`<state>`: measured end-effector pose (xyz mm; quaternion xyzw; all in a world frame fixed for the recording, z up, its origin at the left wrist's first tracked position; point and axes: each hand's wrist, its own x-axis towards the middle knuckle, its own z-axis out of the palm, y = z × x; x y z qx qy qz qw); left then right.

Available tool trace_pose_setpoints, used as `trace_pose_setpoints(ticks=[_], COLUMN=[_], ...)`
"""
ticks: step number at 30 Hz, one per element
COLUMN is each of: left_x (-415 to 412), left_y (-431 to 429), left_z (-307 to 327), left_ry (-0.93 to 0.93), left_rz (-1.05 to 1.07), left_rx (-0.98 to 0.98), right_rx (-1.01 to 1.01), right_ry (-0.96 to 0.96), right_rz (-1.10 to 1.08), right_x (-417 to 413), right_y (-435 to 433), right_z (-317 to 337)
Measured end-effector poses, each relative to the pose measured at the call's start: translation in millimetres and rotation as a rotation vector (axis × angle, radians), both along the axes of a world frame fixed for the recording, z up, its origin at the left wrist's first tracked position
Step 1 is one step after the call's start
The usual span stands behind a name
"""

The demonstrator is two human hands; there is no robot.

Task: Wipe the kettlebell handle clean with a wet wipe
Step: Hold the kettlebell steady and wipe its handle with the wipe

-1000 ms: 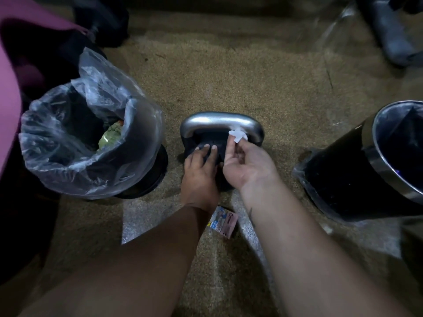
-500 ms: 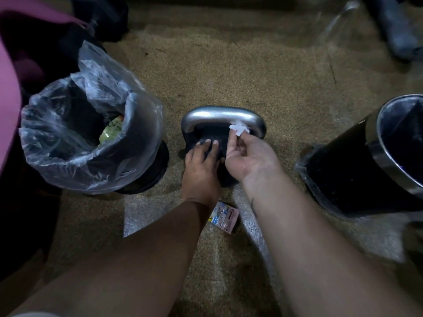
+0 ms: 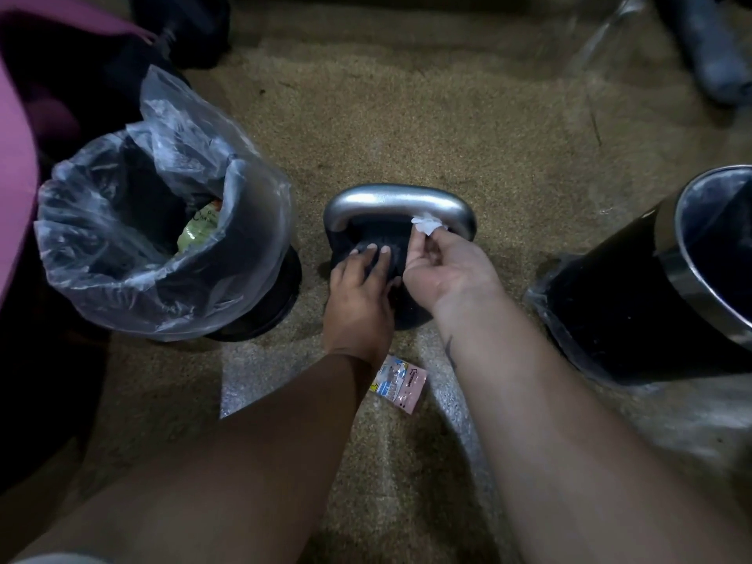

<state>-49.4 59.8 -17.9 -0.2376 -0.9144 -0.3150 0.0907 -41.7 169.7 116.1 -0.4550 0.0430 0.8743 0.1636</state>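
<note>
A black kettlebell with a silver handle (image 3: 390,202) stands on the speckled tan floor in the middle of the head view. My left hand (image 3: 360,297) rests flat on the black body, fingers straight, steadying it. My right hand (image 3: 441,264) pinches a small crumpled white wet wipe (image 3: 425,225) and presses it against the underside of the handle's right part. A pink and blue wipe packet (image 3: 398,384) lies on the floor between my forearms.
A black bin lined with a clear plastic bag (image 3: 162,238) stands left of the kettlebell, with some rubbish inside. A black bin with a metal rim (image 3: 667,278) stands on the right. Pink cloth (image 3: 16,156) fills the left edge.
The wipe in my right hand has shifted slightly along the right part of the handle. My left hand stays on the kettlebell body.
</note>
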Motion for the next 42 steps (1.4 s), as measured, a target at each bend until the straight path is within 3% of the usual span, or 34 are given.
trace_pose_setpoints(ticks=[42], left_x=[-2], left_y=[1], left_z=[3], left_ry=[-0.007], left_rz=[0.005], left_rx=[-0.027], right_rx=[0.015], right_ry=[0.042], right_rz=[-0.033], right_x=[2], right_y=[-2], right_z=[-1])
